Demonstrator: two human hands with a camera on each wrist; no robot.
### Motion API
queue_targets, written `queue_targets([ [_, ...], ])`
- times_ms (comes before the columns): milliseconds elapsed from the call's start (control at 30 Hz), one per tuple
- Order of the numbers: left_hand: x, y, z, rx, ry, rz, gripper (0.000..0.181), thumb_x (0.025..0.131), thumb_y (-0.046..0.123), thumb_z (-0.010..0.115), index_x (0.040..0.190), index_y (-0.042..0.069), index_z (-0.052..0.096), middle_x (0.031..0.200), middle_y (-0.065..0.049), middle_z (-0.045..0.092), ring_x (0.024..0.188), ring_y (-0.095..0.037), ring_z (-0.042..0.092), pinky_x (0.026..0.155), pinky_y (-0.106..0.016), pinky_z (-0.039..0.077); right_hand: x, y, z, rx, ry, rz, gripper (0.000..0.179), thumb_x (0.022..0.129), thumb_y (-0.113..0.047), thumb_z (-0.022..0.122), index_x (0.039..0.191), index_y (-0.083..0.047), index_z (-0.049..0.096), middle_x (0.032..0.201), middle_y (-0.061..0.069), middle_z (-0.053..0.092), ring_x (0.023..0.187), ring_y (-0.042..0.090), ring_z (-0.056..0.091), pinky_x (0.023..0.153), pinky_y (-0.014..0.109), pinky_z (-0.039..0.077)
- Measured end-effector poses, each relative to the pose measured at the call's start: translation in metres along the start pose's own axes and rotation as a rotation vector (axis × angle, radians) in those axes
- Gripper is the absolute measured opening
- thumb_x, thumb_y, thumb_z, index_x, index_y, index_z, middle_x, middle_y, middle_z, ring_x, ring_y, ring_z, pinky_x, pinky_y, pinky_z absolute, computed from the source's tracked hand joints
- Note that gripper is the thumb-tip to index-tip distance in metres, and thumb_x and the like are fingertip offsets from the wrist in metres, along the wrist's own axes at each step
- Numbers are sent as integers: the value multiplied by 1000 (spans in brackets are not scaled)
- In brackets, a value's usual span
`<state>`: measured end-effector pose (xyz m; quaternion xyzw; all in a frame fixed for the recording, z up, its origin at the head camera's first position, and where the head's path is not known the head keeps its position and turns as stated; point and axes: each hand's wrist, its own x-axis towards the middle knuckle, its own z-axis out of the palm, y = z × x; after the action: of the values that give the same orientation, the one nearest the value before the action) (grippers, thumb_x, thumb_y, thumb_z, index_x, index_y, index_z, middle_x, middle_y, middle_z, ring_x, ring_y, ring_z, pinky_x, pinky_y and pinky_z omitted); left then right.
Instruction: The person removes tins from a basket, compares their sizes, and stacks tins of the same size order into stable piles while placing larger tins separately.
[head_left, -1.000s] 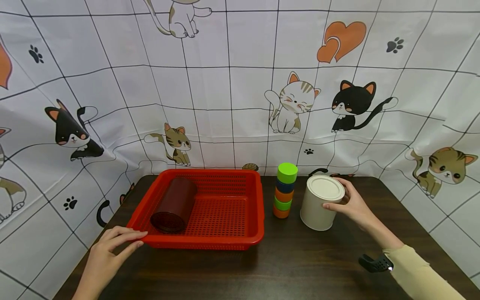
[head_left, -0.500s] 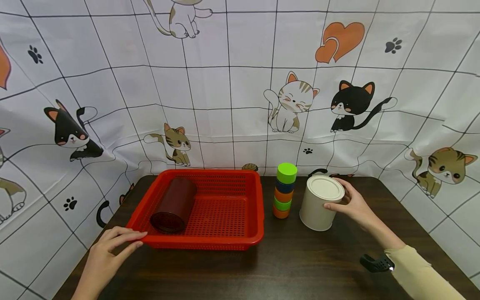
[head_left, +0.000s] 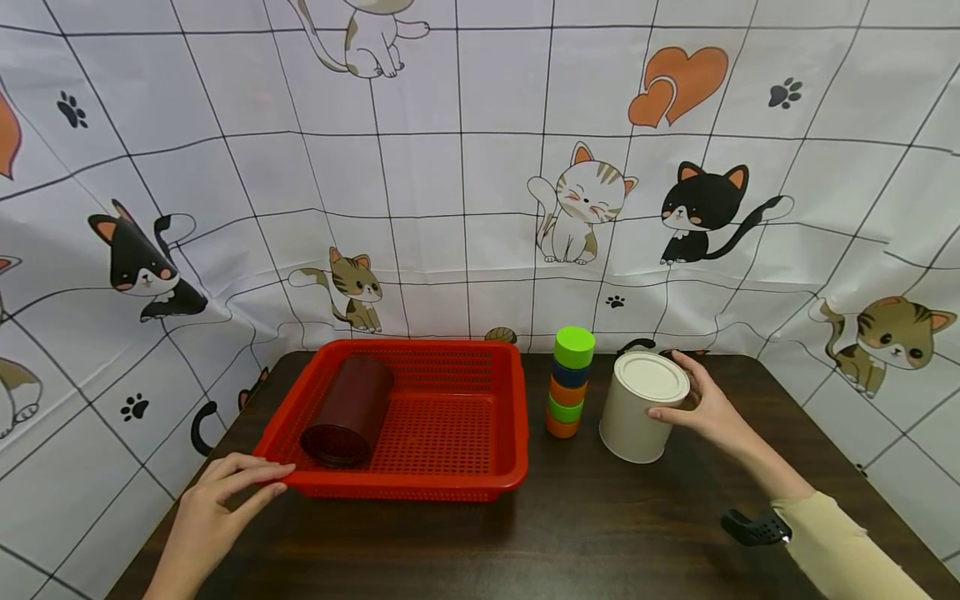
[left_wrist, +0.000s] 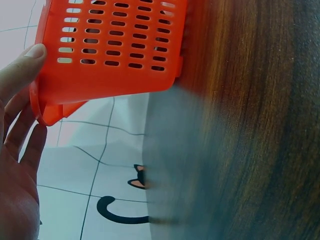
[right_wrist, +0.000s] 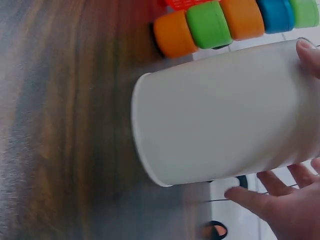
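Observation:
At the near left corner of a red plastic basket (head_left: 420,481), my left hand (head_left: 217,508) pinches the rim. Its thumb and fingers lie on opposite sides of that rim in the left wrist view, where the slotted basket wall (left_wrist: 112,45) shows. A dark maroon cylinder (head_left: 351,408) lies on its side in the basket's left part. My right hand (head_left: 712,408) holds a cream can (head_left: 633,421) with a round lid, thumb at the front and fingers behind. The can (right_wrist: 225,115) stands upright on the table, its lower rim close to the wood in the right wrist view.
Between basket and can rises a stack of coloured round pieces (head_left: 566,400), green, blue and orange. Everything stands on a dark wooden table (head_left: 450,550). A cat-patterned white sheet (head_left: 480,167) hangs behind and along the sides.

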<state>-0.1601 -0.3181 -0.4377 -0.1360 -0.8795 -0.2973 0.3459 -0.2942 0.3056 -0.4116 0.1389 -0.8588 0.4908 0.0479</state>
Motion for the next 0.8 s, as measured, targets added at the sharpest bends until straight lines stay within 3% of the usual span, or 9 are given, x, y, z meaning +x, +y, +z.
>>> queue_targets([
  [67,0,0,0,-4,0,4,46,64,-4,86,99,25,80,96,14,66,99,11,46,84,-6,34,1,-6,-3,1,-4,-10,106,84,-12,78,159,-7,3,158,26,26,143,34,37,93,15,43],
  [133,0,0,0,-10,2,11,45,64,-5,86,99,25,80,96,13,66,99,10,46,84,-6,34,3,-12,-6,-20,4,-31,107,83,-12,79,158,-6,3,159,26,24,144,48,27,105,32,43],
  [200,0,-1,0,-10,1,10,45,65,-4,86,99,25,80,96,13,66,99,10,46,84,-6,34,6,-19,-8,-44,14,-61,107,82,-13,80,158,-6,5,159,25,24,145,48,25,110,55,37],
  [267,0,-1,0,-6,-1,7,45,65,-4,86,99,25,80,96,13,66,99,10,46,83,-6,35,9,-26,-10,-65,17,-88,108,81,-14,81,159,-8,6,160,25,24,146,49,22,107,72,26],
  [600,2,-1,1,-1,9,40,46,65,-6,85,99,25,80,95,13,66,98,9,47,82,-8,36,33,-69,-19,-119,-4,-142,109,80,-15,82,160,-17,8,162,20,21,149,43,19,111,72,20],
  [800,2,-2,2,12,16,52,48,64,-6,85,100,25,80,95,13,66,97,9,48,81,-8,37,56,-103,-18,-132,-30,-207,106,79,-14,83,159,-17,13,162,17,23,150,40,19,114,69,19],
])
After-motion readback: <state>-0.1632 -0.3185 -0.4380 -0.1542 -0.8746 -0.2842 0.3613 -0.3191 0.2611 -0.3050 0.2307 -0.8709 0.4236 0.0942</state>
